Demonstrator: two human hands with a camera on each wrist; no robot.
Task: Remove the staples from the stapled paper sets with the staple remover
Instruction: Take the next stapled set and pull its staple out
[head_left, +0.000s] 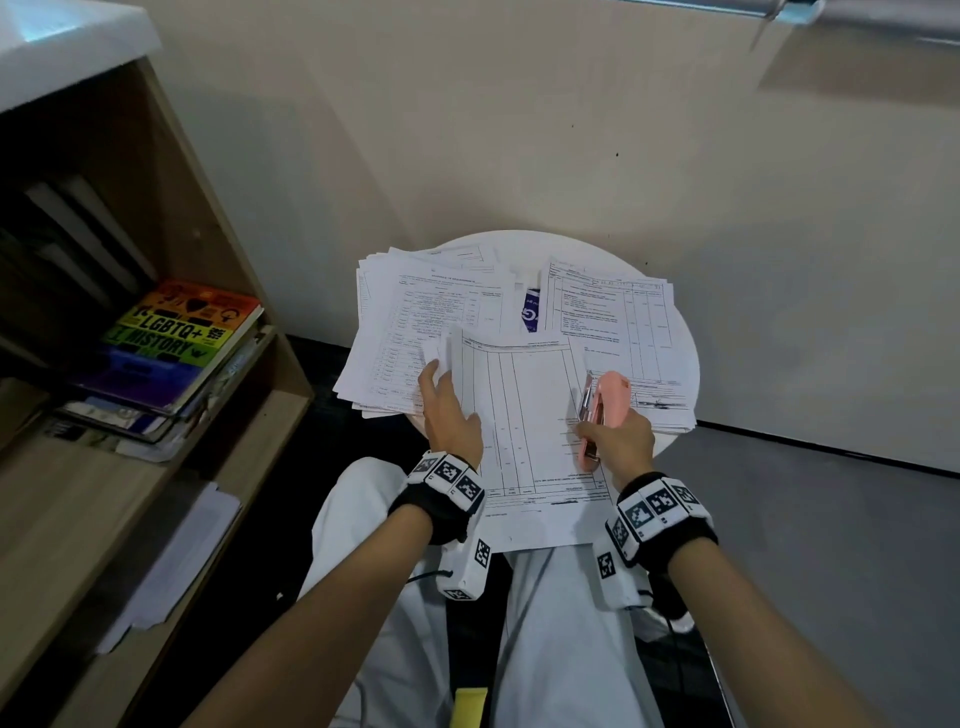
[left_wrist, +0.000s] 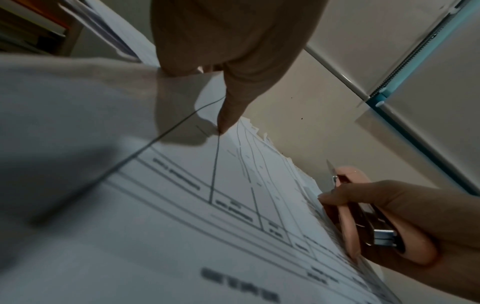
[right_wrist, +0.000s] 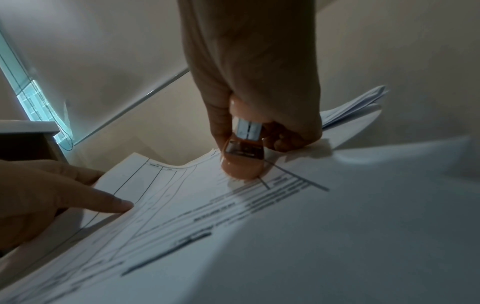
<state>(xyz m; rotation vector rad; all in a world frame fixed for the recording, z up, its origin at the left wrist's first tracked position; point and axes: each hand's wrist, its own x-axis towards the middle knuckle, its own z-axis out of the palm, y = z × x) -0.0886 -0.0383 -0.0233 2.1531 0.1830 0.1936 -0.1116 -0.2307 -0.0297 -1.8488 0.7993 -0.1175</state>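
A printed paper set (head_left: 524, 431) lies over the near edge of the round white table (head_left: 687, 364) and reaches toward my lap. My left hand (head_left: 449, 415) holds its left edge, thumb (left_wrist: 228, 117) on top and fingers under the sheets. My right hand (head_left: 621, 441) grips a pink staple remover (head_left: 608, 400) at the set's right edge. In the right wrist view the tool's pink tip (right_wrist: 244, 166) presses down on the top sheet (right_wrist: 259, 226). The left wrist view shows its metal parts (left_wrist: 384, 237) inside my right hand (left_wrist: 415, 205). The staple itself is hidden.
Two more paper stacks sit on the table, one at the left (head_left: 410, 312) and one at the right (head_left: 613, 312), with a blue item (head_left: 530, 312) between them. A wooden bookshelf (head_left: 249, 291) with a colourful book (head_left: 176, 332) stands close on the left. A wall rises behind.
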